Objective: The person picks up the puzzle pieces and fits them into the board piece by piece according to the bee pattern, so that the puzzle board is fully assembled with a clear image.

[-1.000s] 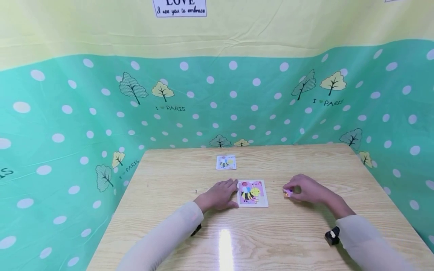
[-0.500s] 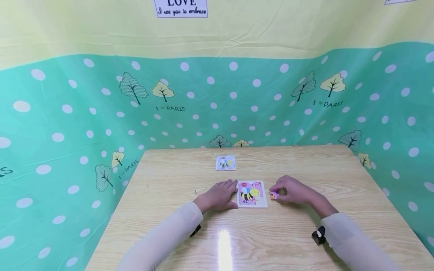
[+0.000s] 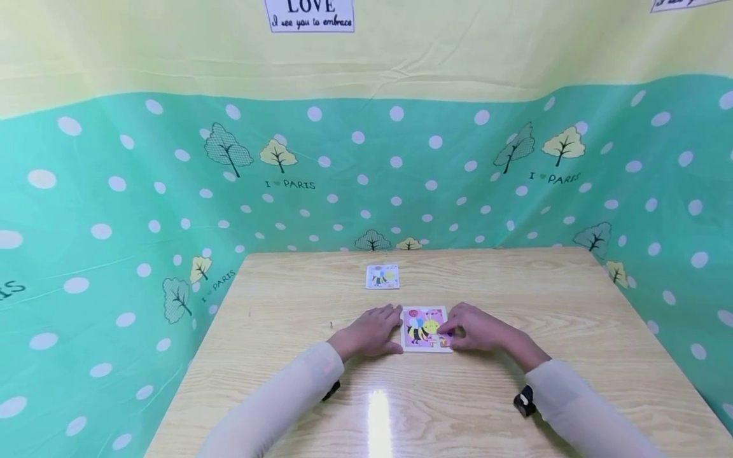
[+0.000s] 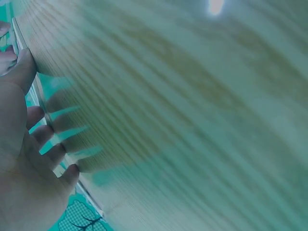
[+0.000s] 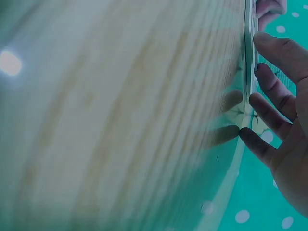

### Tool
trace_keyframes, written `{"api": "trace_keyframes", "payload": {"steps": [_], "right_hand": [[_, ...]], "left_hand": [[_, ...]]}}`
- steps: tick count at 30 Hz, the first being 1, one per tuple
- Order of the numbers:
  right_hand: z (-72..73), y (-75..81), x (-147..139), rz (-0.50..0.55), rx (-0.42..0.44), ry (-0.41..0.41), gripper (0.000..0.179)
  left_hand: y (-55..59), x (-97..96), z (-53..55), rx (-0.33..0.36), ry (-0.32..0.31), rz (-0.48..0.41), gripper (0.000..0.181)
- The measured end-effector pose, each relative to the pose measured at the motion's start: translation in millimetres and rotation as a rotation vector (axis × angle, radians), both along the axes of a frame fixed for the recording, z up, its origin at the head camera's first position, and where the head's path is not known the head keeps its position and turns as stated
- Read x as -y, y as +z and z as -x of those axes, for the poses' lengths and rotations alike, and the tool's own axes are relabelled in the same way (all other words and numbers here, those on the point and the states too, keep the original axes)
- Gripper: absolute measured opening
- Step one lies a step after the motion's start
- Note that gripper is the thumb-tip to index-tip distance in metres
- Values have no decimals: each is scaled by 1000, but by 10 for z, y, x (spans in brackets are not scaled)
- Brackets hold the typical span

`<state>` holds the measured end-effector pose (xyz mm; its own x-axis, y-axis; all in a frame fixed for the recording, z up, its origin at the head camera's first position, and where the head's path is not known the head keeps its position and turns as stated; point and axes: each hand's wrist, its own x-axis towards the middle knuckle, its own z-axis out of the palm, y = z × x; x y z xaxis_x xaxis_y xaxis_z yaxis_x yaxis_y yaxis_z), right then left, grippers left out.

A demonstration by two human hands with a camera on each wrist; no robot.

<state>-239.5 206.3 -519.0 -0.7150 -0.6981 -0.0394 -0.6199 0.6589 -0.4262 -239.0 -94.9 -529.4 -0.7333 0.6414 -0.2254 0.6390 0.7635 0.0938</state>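
Note:
A bee jigsaw puzzle in a white-framed tray (image 3: 424,350) lies flat on the wooden table. My left hand (image 3: 373,331) rests beside it, fingertips and thumb touching the tray's left edge. At the tray's lower right, my right hand (image 3: 476,327) holds a small pink-and-orange puzzle piece (image 3: 443,342) between thumb and index finger, over or in the gap there; whether it is seated cannot be told. In the left wrist view, the fingers of the left hand (image 4: 29,139) touch the tabletop. The right wrist view has the right hand (image 5: 284,110) at the tray's thin edge (image 5: 249,53).
Behind the tray lies a flat picture card (image 3: 382,277) with a similar bee. The wooden table (image 3: 309,286) is bordered by a green dotted cloth (image 3: 343,191) at the back and sides. Black wrist cameras (image 3: 524,402) sit under the sleeves.
My right hand has moved left with the puzzle piece, from the table right of the tray to the tray's lower right part. The left hand has stayed at the left edge.

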Motion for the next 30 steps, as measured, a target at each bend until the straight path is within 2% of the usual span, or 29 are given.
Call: {"api": "trace_keyframes", "payload": {"steps": [6, 15, 23, 30], "right_hand": [[25, -5, 82, -12, -18, 28, 32], [16, 31, 197, -39, -14, 15, 30], [19, 50, 186, -40, 8, -9, 29], [24, 48, 190, -51, -11, 2, 30]], "left_hand": [[-20, 7, 6, -11, -3, -8, 80], [-38, 7, 7, -21, -6, -10, 84], [-41, 0, 11, -13, 1, -8, 83], [-9, -9, -3, -6, 5, -7, 80]]}}
